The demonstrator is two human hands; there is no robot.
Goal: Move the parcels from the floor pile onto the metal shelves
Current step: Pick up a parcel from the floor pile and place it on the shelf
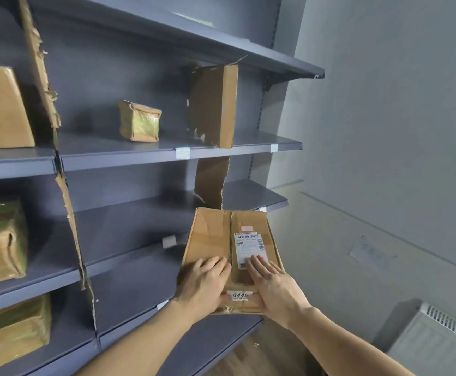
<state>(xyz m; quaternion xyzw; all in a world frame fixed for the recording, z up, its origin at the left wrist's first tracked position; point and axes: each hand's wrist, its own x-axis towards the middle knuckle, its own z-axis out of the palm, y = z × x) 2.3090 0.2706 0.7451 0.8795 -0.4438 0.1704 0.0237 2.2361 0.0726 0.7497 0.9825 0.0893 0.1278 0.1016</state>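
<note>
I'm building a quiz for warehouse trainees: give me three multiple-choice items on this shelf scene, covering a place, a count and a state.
1. Where does the small taped parcel sit?
A. the shelf above the hands
B. the floor
C. the radiator

2. How many hands touch the held box?
A. none
B. one
C. two

3. How do the fingers lie on that box?
A. balled into fists
B. spread over its top
C. off the box

Key: 1 A, it stands alone on that shelf. 2 C, the left hand and right hand both rest on it. 3 B, straight fingers press its top.
</note>
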